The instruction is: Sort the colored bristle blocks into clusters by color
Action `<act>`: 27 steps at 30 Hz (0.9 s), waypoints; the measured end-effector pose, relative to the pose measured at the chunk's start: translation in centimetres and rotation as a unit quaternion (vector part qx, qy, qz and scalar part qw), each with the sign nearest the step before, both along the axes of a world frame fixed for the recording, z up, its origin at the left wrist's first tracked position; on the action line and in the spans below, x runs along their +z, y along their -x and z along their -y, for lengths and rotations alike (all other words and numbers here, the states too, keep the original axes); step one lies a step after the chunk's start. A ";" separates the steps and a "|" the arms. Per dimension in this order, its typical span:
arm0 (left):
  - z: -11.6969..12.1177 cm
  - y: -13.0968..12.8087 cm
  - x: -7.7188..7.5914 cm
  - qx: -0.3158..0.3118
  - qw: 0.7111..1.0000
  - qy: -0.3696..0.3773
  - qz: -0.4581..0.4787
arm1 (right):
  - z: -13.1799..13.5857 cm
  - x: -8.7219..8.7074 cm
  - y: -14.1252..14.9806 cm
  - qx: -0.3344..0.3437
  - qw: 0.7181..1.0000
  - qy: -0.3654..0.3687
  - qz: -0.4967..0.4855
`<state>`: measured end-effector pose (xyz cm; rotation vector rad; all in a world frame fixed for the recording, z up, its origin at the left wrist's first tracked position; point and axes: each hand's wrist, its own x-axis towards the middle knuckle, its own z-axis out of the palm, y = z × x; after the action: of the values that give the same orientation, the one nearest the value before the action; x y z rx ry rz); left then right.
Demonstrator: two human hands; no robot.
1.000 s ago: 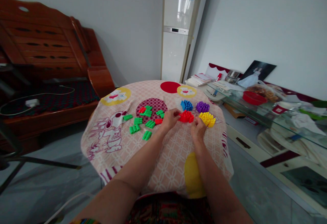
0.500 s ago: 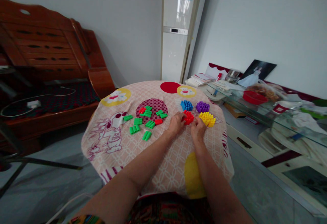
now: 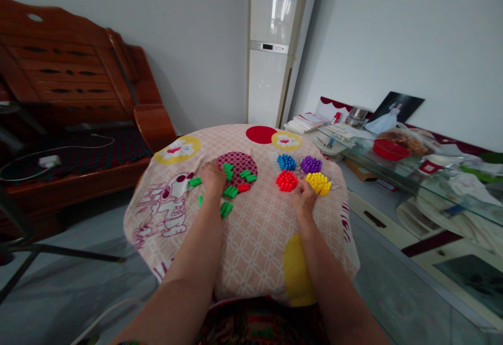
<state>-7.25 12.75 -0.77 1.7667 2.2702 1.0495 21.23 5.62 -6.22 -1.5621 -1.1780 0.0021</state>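
Small plastic pegs lie on a round table under a patterned cloth [image 3: 251,240]. Sorted clusters stand at the right: blue cluster [image 3: 286,162], purple cluster [image 3: 311,164], red cluster [image 3: 286,180], yellow cluster [image 3: 318,183]. Loose green pegs [image 3: 230,191] and a loose red peg [image 3: 243,187] are scattered at the left centre. My left hand [image 3: 212,178] lies over the loose pegs, fingers curled down; what it grips is hidden. My right hand [image 3: 303,198] rests closed on the cloth just below the red and yellow clusters.
A wooden bench [image 3: 78,98] stands at the left with a white charger and cable [image 3: 47,160]. A tall white air conditioner [image 3: 275,46] is behind the table. A glass shelf [image 3: 412,172] at the right holds a red bowl, papers and a photo.
My left hand has left the red cluster and moved left across the table to the loose green pegs. My right hand has stayed in place.
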 end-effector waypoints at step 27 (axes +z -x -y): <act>0.3 -12.3 0.5 -0.280 0.959 0.006 0.030 | 0.1 -0.1 0.1 -0.011 1.000 -0.011 0.011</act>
<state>5.00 12.47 -0.31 2.1441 1.5713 0.9446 21.18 5.51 -6.30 -1.5591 -1.1746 -0.0427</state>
